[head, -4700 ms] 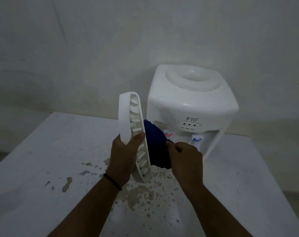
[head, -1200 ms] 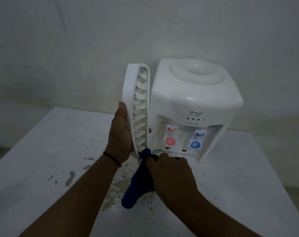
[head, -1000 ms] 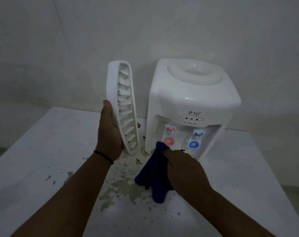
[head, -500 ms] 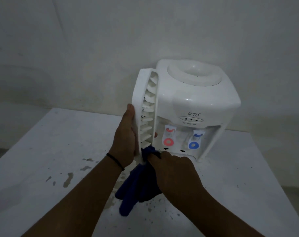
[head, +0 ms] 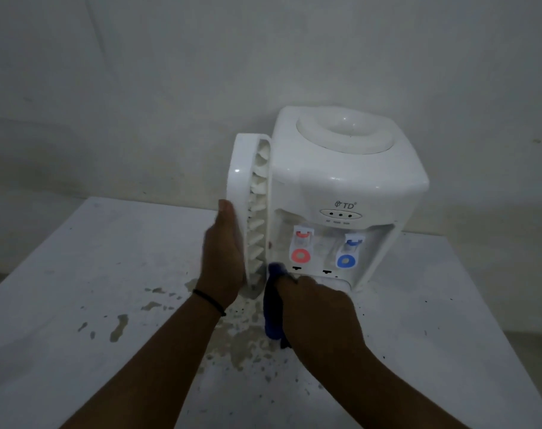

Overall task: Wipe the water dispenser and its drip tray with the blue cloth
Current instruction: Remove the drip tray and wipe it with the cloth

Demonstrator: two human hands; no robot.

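Now | left hand (head: 221, 258) grips tray (head: 243, 193) upright, left of dispenser (head: 340, 187) | right hand (head: 313, 308) clenches cloth (head: 271, 308) at tray's base | bench (head: 77, 274) wet

A single view is given, taken from a head-worn wide-angle camera. The scene is looked at forward and steeply downward, over both forearms, which enter from the bottom edge. The desk (head: 77, 274) is seen from close above, its far edge meeting the wall (head: 139, 88) that fills the upper half. The water dispenser (head: 350, 187) is framed near, just right of centre.
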